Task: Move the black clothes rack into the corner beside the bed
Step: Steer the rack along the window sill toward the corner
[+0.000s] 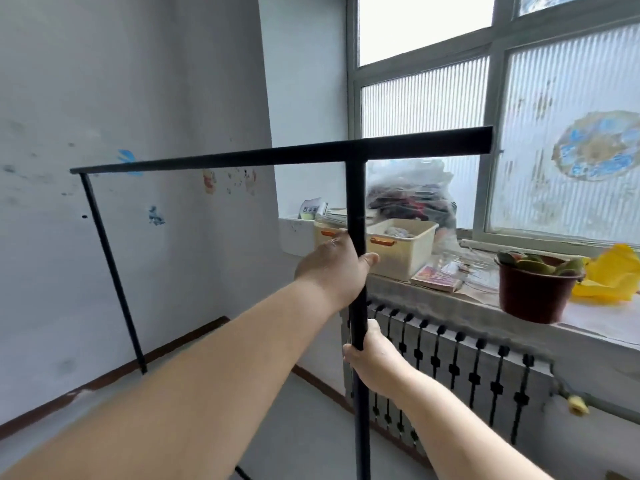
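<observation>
left hand (334, 268): closed round near upright of black clothes rack (356, 209)
right hand (372, 358): gripped same upright, just below left
top bar: above both hands

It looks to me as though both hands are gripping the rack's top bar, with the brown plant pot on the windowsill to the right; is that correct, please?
Not quite. In the head view, both hands grip the rack's near upright post, not the top bar: the left hand higher, the right hand lower. The brown plant pot does sit on the windowsill to the right.
</observation>
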Action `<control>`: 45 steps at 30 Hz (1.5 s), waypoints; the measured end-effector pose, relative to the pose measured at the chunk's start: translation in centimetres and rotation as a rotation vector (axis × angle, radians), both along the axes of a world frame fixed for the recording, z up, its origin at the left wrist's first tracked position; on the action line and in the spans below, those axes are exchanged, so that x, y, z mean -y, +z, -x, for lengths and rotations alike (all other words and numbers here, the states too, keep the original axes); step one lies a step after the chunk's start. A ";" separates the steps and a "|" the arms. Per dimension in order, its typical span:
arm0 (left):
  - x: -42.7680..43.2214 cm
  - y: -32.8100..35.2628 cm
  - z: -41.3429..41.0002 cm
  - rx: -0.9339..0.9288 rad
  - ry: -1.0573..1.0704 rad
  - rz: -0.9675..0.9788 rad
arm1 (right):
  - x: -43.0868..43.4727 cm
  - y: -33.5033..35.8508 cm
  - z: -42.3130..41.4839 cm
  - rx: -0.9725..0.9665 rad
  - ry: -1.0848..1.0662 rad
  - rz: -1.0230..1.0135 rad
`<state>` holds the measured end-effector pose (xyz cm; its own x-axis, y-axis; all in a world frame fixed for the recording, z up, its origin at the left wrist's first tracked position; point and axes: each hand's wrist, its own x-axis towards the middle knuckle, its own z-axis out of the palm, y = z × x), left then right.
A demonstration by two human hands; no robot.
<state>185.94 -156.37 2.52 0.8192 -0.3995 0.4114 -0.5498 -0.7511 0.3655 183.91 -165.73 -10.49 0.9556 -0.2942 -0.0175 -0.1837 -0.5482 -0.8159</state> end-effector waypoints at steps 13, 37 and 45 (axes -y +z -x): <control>-2.6 4.8 -16.1 0.510 0.276 0.134 | 2.1 -0.5 -14.7 0.032 0.086 -0.130; -1.7 9.3 -41.2 0.453 0.215 0.000 | 3.9 0.6 -35.6 -0.049 -0.039 -0.060; -3.0 8.8 -48.3 0.486 0.242 0.003 | 3.1 0.1 -42.9 -0.067 0.024 0.018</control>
<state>234.25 -153.39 11.36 0.6025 -0.2212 0.7669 -0.4673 -0.8767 0.1142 226.78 -168.88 -10.34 0.9591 -0.2725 -0.0761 -0.2241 -0.5678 -0.7921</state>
